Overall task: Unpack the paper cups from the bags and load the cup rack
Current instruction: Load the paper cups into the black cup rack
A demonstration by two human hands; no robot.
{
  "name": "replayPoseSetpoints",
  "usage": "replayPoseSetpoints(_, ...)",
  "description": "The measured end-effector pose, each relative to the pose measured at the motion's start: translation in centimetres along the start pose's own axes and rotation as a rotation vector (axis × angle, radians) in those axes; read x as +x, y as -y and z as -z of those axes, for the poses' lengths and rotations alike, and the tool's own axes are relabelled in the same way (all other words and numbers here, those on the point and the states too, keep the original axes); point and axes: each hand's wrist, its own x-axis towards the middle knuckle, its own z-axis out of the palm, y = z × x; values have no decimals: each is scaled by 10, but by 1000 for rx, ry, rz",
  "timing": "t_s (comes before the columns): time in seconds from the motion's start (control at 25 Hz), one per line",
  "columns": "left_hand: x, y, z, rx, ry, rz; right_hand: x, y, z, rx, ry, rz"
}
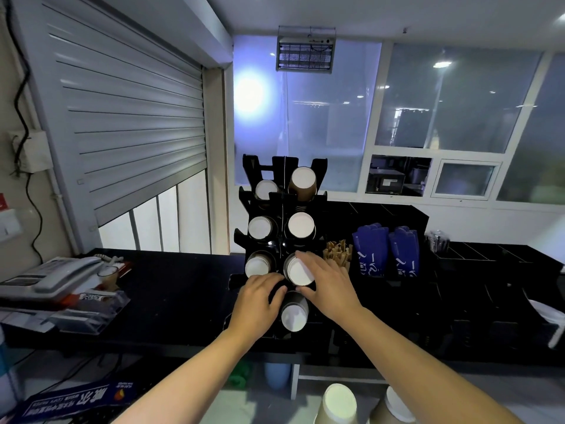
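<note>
The black cup rack (282, 203) stands on the counter (183, 289). Its slots hold stacks of paper cups with their white bases facing out: two at the top, two in the middle and two lower. One lowest stack (294, 315) sits just under the right thumb. The right hand (328, 286) spans the lower-right cup stack (299, 272), fingers over its top and thumb beneath, gripping it. The left hand (260, 301), just beside it, curls its fingers over the rack's front edge. To the right of the right hand, an organiser (406, 218) holds wooden stirrers (337, 254) and blue sleeves (383, 255). Two loose cup stacks (339, 403) stand near the right forearm.
</note>
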Motion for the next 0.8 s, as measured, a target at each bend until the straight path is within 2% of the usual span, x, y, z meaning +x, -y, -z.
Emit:
replayPoseSetpoints(0.12,1,-10,3,57,41,35,-7,-11,10,51,59,7)
replayPoseSetpoints(0.24,-2,-30,-1,143,6,2,-23,-26,25,147,-103,26)
replayPoseSetpoints(0.32,-2,-51,-8,176,-59,-67,-36,-43,36,129,-208,46)
replayPoseSetpoints(0.48,-5,-113,-29,102,-99,-161,-73,-92,59,67,-190,1)
replayPoseSetpoints(0.64,-21,-183,-78,-9,101,-380,-132,-151,79,-11,-106,-160)
replayPoseSetpoints(0.8,-50,-242,-142,-85,402,-424,-206,-195,94,-44,13,-366)
